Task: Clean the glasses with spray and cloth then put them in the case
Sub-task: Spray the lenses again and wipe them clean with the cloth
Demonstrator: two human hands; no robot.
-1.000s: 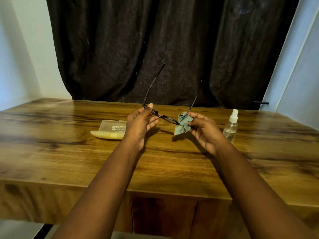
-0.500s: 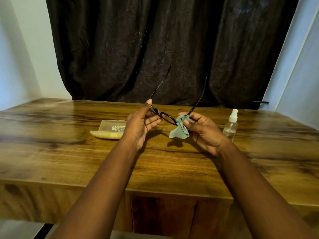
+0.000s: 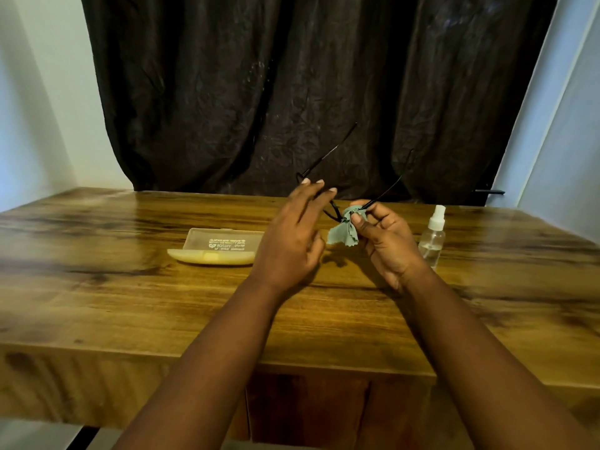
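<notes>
Forearms, two of them, reach forward over the near edge of one wooden table (image 3: pixel 130 313). The left hand (image 3: pixel 292 241) is raised with its fingers spread and extended; whether they actually touch the frame cannot be told. The right hand (image 3: pixel 384 238) is pinched closed on one green cloth (image 3: pixel 344 232), which is wrapped around the near part of the single pair of glasses (image 3: pixel 334 212), held in the air between the two hands with both black temples pointing up and away. Just to the right of the right hand stands one clear spray bottle (image 3: pixel 433 238) with a white nozzle. To the left of the left hand lies one pale case (image 3: pixel 216 250), open on the tabletop. Beyond both hands hangs one dark curtain (image 3: pixel 292 92).
</notes>
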